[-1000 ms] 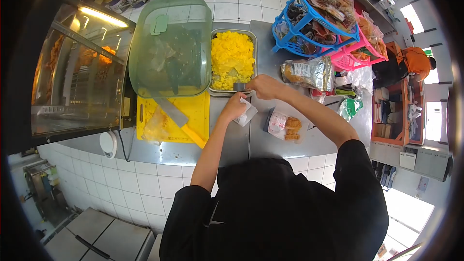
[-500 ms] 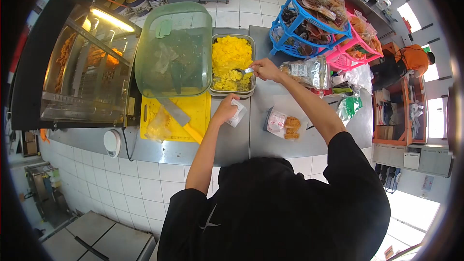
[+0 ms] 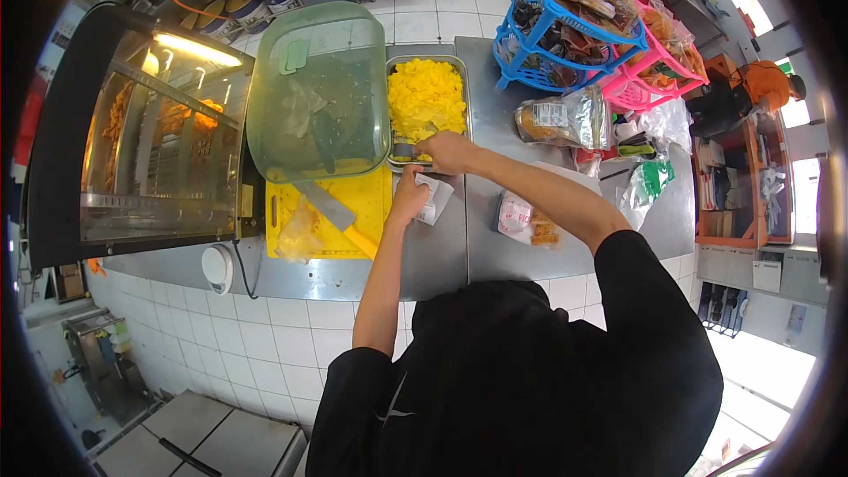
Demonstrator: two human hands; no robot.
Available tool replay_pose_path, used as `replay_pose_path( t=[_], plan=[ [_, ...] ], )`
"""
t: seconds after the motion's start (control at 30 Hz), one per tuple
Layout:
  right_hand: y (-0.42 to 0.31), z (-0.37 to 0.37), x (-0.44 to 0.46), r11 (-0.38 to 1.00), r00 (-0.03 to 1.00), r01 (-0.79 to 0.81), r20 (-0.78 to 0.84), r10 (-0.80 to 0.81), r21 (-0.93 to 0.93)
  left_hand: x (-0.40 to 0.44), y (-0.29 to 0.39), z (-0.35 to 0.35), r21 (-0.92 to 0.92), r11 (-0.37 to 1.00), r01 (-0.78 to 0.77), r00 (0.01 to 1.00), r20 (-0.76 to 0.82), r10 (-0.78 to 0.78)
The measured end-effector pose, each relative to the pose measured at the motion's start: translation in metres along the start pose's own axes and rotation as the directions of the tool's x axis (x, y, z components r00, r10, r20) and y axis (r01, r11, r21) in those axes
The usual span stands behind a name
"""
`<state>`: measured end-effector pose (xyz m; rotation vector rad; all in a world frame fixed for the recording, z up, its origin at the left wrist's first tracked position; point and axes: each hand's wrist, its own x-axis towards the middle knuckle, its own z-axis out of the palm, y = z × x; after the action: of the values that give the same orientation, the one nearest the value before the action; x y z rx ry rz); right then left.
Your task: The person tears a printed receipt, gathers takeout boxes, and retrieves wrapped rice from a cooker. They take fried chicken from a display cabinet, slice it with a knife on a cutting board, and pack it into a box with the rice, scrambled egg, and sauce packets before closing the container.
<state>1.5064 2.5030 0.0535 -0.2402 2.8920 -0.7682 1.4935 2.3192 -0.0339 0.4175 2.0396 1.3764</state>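
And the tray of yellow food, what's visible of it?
The tray is rectangular with rounded corners and looks like silvery metal. It sits on the counter, long sides running away from the person, beside the green tub; whether they touch is unclear. Crumbly yellow food covers most of its inside. The right grip holds a scoop at the near end, partly hiding it. The left grip is close to the near rim, contact unclear.
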Motion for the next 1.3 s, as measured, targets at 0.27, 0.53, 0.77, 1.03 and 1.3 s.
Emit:
replay_pose_path(
  t=[0.27,0.53,0.77,1.03,1.3],
  plan=[
    [0.027,-0.02,0.01,0.478,0.809,-0.504,0.2,0.552,0.72,-0.019,0.025,-0.018,-0.005,0.999,-0.054,0.996,0.076,0.054],
    [0.002,-0.006,-0.055,-0.003,0.678,-0.055,0.04,0.734,0.998,-0.077,0.033,-0.052,-0.075,0.989,-0.126,0.98,0.143,0.136],
    [-0.061,-0.052,-0.226,-0.02,0.526,0.189,-0.084,0.846,0.982,-0.132,0.093,-0.079,-0.165,0.983,-0.084,0.992,0.078,0.098],
    [-0.062,0.044,-0.357,0.655,0.358,-0.495,-0.553,0.752,0.571,-0.124,0.126,-0.063,-0.206,0.967,-0.152,0.958,0.21,0.195],
    [-0.079,0.095,-0.356,0.696,0.535,-0.709,-0.557,0.636,0.113,-0.131,0.193,-0.032,-0.407,0.865,-0.294,0.831,0.337,0.442]
  ],
)
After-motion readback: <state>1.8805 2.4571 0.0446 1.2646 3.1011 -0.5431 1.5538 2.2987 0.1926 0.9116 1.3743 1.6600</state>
